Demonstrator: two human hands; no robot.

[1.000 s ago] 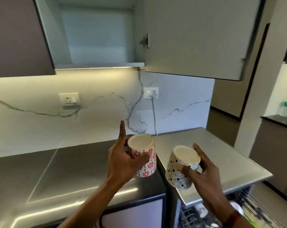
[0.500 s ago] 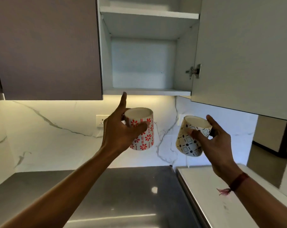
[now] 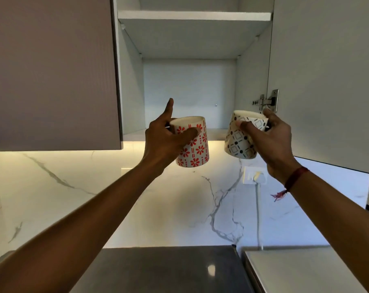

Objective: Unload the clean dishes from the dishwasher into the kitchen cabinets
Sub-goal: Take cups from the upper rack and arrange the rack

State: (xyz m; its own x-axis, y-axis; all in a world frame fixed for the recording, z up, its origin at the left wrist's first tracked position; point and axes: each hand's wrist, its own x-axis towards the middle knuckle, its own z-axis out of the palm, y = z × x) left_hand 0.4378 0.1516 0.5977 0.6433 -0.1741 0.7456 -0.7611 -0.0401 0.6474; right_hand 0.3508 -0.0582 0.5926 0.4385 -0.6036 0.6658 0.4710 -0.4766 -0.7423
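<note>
1. At the far left, the dark cabinet door [image 3: 52,70] is closed and plays no part in this step.
2. The left hand [image 3: 164,140] holds the red-flower cup [image 3: 192,142]. The thumb lies across its front and the index finger points straight up; the other fingers are hidden behind the cup. One second ago this hand was low, just above the counter [image 3: 168,269]. Now it is raised, and the top of the cup is at the height of the lower shelf [image 3: 217,131].
3. In the middle, the open cabinet [image 3: 190,92] now fills the upper part of the view. I see nothing standing on the lower shelf or on the part of the upper shelf [image 3: 194,15] that shows.
4. The right hand [image 3: 268,140] grips the black-square cup [image 3: 240,142] near its top, with the thumb in front and the fingers curled round the back. The cup is tilted. This hand has also risen, and it is close to the hinge [image 3: 266,101].
5. The open door [image 3: 327,81] hangs at the right.
6. The dishwasher, which showed at the bottom edge one second ago, is out of view. I judge that carrying is nearly finished and that setting both cups on the lower shelf comes next. The right cup should be made level first, and it should keep away from the hinge.
</note>
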